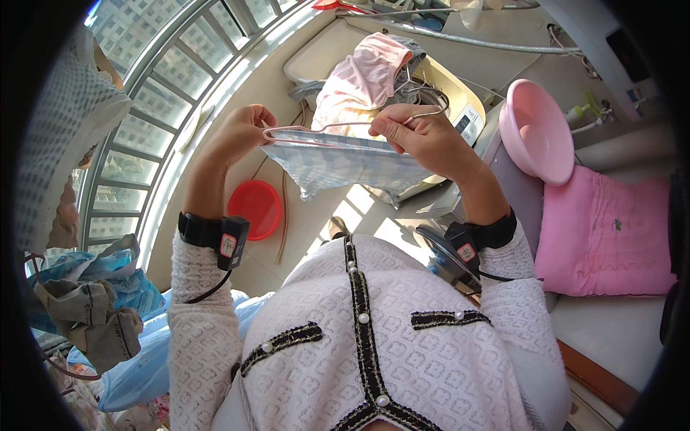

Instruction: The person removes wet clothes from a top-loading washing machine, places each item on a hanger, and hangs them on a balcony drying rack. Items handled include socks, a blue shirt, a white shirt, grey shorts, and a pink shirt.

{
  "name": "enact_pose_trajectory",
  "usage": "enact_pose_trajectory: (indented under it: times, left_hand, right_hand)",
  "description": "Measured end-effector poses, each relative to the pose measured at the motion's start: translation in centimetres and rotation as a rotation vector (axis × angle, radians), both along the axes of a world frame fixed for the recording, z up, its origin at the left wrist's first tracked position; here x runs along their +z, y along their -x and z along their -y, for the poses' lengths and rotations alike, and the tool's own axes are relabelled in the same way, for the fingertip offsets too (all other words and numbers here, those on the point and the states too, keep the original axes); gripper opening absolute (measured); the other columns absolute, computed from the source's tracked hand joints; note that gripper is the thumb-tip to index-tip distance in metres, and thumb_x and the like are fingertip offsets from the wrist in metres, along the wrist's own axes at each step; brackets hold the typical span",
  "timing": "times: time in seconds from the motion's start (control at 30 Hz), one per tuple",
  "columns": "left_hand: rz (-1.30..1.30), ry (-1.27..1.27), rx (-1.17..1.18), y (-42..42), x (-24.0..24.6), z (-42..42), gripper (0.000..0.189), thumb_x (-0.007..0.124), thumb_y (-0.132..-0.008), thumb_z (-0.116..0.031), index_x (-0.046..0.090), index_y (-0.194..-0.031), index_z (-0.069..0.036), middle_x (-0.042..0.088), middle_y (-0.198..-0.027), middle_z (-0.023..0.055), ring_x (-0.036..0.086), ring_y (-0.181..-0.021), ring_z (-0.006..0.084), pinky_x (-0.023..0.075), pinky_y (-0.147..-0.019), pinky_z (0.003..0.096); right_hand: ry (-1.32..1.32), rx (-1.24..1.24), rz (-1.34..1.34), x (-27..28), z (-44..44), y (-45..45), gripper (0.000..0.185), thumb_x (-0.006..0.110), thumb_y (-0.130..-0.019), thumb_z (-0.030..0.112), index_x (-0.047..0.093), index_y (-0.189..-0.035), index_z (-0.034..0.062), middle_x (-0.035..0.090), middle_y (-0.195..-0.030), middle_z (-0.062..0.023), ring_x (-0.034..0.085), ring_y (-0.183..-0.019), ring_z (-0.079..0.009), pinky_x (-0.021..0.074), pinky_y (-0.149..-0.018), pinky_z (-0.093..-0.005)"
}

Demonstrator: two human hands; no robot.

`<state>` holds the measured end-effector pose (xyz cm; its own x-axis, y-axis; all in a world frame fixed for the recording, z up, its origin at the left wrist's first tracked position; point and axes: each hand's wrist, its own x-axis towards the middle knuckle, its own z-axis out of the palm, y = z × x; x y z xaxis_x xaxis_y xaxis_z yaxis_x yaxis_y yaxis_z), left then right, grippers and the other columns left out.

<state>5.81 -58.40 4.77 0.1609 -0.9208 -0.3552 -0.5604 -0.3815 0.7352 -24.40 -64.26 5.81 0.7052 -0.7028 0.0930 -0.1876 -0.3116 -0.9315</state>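
A pink clothes hanger (315,130) is stretched between my two hands, with a light blue and white checked cloth garment (350,164) hanging from its bar. My left hand (245,126) pinches the hanger's left end, where the cloth may also be caught. Near the metal hook, my right hand (423,137) is closed on the hanger's right side. Just beyond the hands, a pale pink garment (366,70) lies on a heap of laundry and hangers over a cream-coloured washing machine or tub (450,81). How the cloth sits beneath my right fingers is hidden.
On the floor stands a red plastic basin (254,210). To the right are a pink basin (539,132) and a pink cushion (604,237). Barred windows (156,113) curve along the left, near hanging checked cloth (70,140) and grey-brown garments (97,318). A metal pole (463,40) crosses the top.
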Motion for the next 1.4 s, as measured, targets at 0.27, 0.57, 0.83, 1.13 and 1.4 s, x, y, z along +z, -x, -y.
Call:
enact_pose_trajectory:
  times: [0.27, 0.57, 0.83, 1.13, 1.4]
  left_hand:
    - [-0.097, 0.031, -0.026, 0.4, 1.3, -0.6, 0.026, 0.068, -0.078, -0.007, 0.061, -0.103, -0.002, 0.055, -0.077, 0.0004, 0.049, -0.062, 0.0066, 0.0346, -0.049, 0.0198]
    - [-0.383, 0.148, 0.095, -2.7, 0.3, -1.0, 0.028, 0.066, -0.087, -0.026, 0.065, -0.104, -0.004, 0.065, -0.087, 0.0044, 0.058, -0.069, 0.0084, 0.0473, -0.053, 0.0193]
    - [-0.882, -0.033, -0.194, -0.2, -3.6, 0.3, 0.054, 0.033, -0.101, -0.046, 0.060, -0.109, 0.000, 0.067, -0.099, 0.0133, 0.066, -0.094, 0.0228, 0.0517, -0.086, 0.0353]
    - [-1.060, 0.063, -0.017, -1.4, -6.6, 1.4, 0.052, 0.033, -0.100, -0.047, 0.059, -0.108, -0.002, 0.066, -0.082, 0.0105, 0.065, -0.078, 0.0219, 0.0492, -0.076, 0.0349]
    - [-1.175, 0.204, 0.268, -2.9, -7.3, 4.8, 0.046, 0.037, -0.101, -0.040, 0.058, -0.102, 0.001, 0.046, -0.057, 0.0008, 0.046, -0.054, 0.0136, 0.0425, -0.066, 0.0310]
  right_hand:
    - [0.189, -0.037, -0.142, -1.7, -0.9, -3.1, 0.027, 0.060, -0.090, 0.024, 0.064, -0.082, -0.0018, 0.057, -0.066, -0.0191, 0.053, -0.057, -0.0303, 0.0444, -0.058, -0.0338]
    - [-0.216, -0.147, -0.048, -2.9, -0.2, -7.3, 0.032, 0.062, -0.092, 0.028, 0.064, -0.078, -0.0003, 0.055, -0.059, -0.0021, 0.050, -0.055, -0.0083, 0.0413, -0.052, -0.0258]
    - [-0.587, 0.072, 0.272, -3.6, 0.5, -12.3, 0.023, 0.060, -0.091, 0.018, 0.061, -0.101, -0.0036, 0.057, -0.071, -0.0020, 0.051, -0.055, -0.0067, 0.0417, -0.047, -0.0205]
    - [0.203, -0.031, 0.137, -8.4, 3.4, -14.0, 0.035, 0.069, -0.083, 0.034, 0.068, -0.101, 0.0031, 0.063, -0.089, -0.0154, 0.060, -0.085, -0.0250, 0.0475, -0.077, -0.0338]
    - [-0.623, -0.838, -0.109, -21.8, 16.1, -5.2, 0.027, 0.063, -0.090, 0.029, 0.061, -0.091, 0.0020, 0.061, -0.078, -0.0036, 0.057, -0.062, -0.0128, 0.0497, -0.050, -0.0287]
